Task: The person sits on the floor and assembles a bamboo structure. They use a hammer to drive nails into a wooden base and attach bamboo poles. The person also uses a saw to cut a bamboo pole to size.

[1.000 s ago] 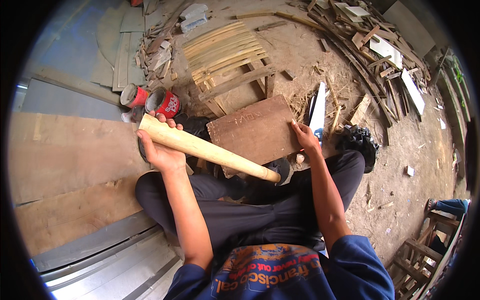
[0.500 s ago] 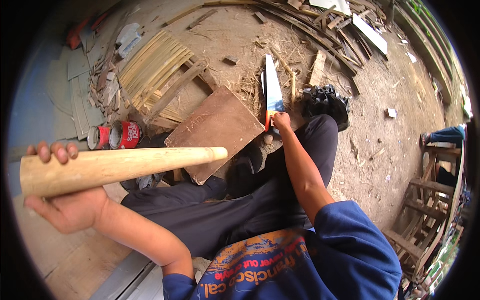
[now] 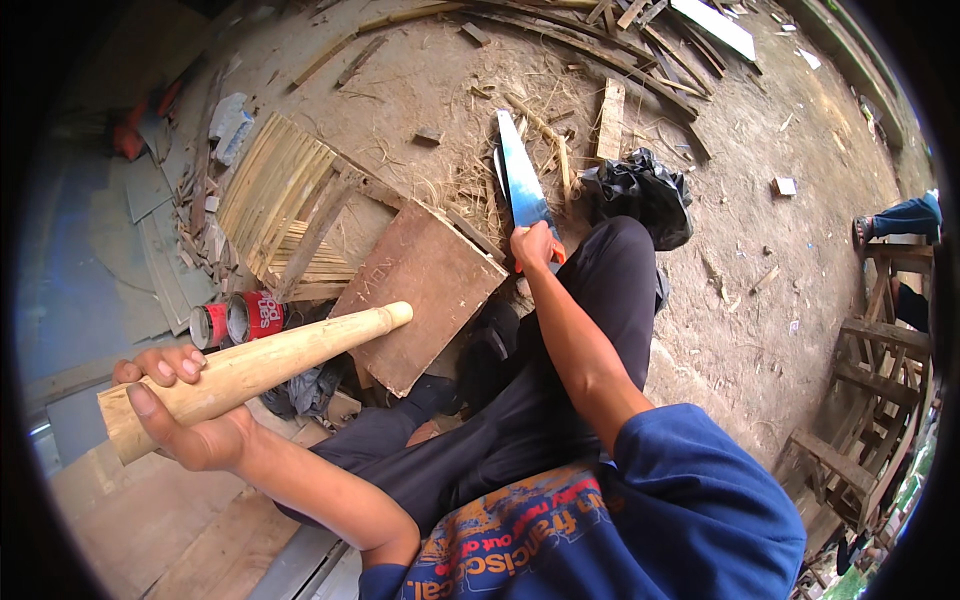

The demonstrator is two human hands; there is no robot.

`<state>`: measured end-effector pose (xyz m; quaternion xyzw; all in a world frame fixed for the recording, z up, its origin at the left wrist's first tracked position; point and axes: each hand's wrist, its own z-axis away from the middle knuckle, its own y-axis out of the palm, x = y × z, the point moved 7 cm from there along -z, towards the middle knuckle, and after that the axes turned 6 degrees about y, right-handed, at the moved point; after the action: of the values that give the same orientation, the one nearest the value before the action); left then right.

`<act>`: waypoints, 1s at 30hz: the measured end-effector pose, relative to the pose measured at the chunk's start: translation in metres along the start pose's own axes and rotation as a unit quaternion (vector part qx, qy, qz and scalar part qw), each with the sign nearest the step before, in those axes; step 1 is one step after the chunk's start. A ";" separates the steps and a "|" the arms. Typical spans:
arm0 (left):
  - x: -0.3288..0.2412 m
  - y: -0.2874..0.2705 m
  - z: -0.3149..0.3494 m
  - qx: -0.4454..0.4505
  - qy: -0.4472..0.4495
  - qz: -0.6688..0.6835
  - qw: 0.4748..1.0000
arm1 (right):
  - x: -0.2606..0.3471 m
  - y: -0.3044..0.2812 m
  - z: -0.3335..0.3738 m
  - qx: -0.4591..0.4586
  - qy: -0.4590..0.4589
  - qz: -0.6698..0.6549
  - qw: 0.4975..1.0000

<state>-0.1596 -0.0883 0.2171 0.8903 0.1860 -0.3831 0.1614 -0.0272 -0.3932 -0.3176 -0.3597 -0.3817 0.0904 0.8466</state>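
Observation:
A tapered bamboo pole point(image 3: 300, 352) lies across my left hand point(image 3: 195, 415), whose fingers wrap round its thick end. The narrow end, with a raised ring near the tip, hangs over a brown wooden board point(image 3: 425, 290). My right hand point(image 3: 537, 246) grips the orange handle of a handsaw point(image 3: 522, 180) beside my bent knee. The saw's blade points away from me over the ground, clear of the bamboo. Part of the handle is hidden by my fingers.
Two red cans point(image 3: 250, 317) stand left of the board, near a slatted bamboo panel point(image 3: 275, 195). A black plastic bag point(image 3: 640, 198) sits beyond my knee. Wood strips point(image 3: 600, 45) lie at the back. At right is a wooden rack point(image 3: 870, 370), with another person's leg point(image 3: 900, 218) nearby.
My left hand has brought the bamboo pole nearer my body and to the right, its narrow end now higher than its thick end. My right hand has shifted slightly left with the saw.

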 end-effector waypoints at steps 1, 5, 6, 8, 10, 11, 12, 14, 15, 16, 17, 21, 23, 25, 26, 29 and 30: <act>-0.003 -0.002 0.000 0.000 0.002 0.000 1.000 | -0.003 0.006 0.005 -0.006 0.016 0.041 0.999; -0.003 -0.003 0.005 0.000 0.000 0.004 1.000 | -0.009 0.025 0.013 -0.007 0.077 0.141 0.987; -0.005 -0.003 0.007 0.004 0.004 0.003 1.000 | -0.003 0.026 0.015 -0.048 0.036 0.192 0.980; -0.009 -0.004 0.011 0.012 0.007 -0.002 1.000 | 0.005 0.022 0.015 -0.100 0.004 0.176 0.979; -0.011 -0.012 0.012 -0.016 0.004 -0.022 1.000 | 0.015 0.009 0.008 -0.112 -0.023 0.133 0.984; -0.012 -0.014 0.013 -0.022 0.001 -0.023 0.999 | 0.012 0.005 0.006 -0.124 -0.016 0.109 0.986; -0.011 -0.015 0.013 -0.027 0.000 -0.022 0.999 | 0.011 0.002 0.003 -0.138 -0.008 0.082 0.987; -0.010 -0.010 0.010 -0.004 0.004 -0.002 1.000 | 0.025 -0.009 0.017 -0.180 -0.039 0.154 0.971; -0.008 -0.006 0.007 -0.009 0.009 0.000 1.000 | 0.031 -0.012 0.021 -0.198 -0.088 0.143 0.966; -0.008 -0.002 0.004 -0.012 0.014 0.000 1.000 | 0.035 -0.015 0.025 -0.214 -0.137 0.131 0.958; -0.008 0.002 0.003 -0.013 0.017 0.006 1.000 | 0.035 -0.004 0.022 -0.163 -0.190 0.057 0.967; -0.006 0.003 -0.006 -0.012 0.019 0.005 1.000 | -0.002 0.030 0.009 0.094 -0.078 0.091 0.988; -0.007 -0.002 -0.011 -0.068 0.016 -0.042 0.997 | -0.013 0.030 0.010 0.132 -0.033 0.104 0.985; -0.006 -0.010 -0.014 -0.102 0.017 -0.048 0.993 | -0.024 0.023 0.003 0.092 -0.036 0.129 0.987; -0.006 -0.019 -0.016 -0.121 0.023 -0.057 0.991 | -0.016 0.021 0.013 0.105 -0.048 0.145 0.983; 0.000 -0.040 -0.017 -0.089 0.009 0.010 0.996 | -0.031 0.014 0.013 0.076 -0.033 0.164 0.983; 0.003 -0.045 -0.019 -0.088 0.001 0.022 0.996 | -0.041 0.014 0.007 0.069 -0.023 0.168 0.983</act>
<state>-0.1669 -0.0398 0.2205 0.8768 0.1997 -0.3608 0.2472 -0.0588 -0.3963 -0.3475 -0.3572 -0.3276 0.2661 0.8333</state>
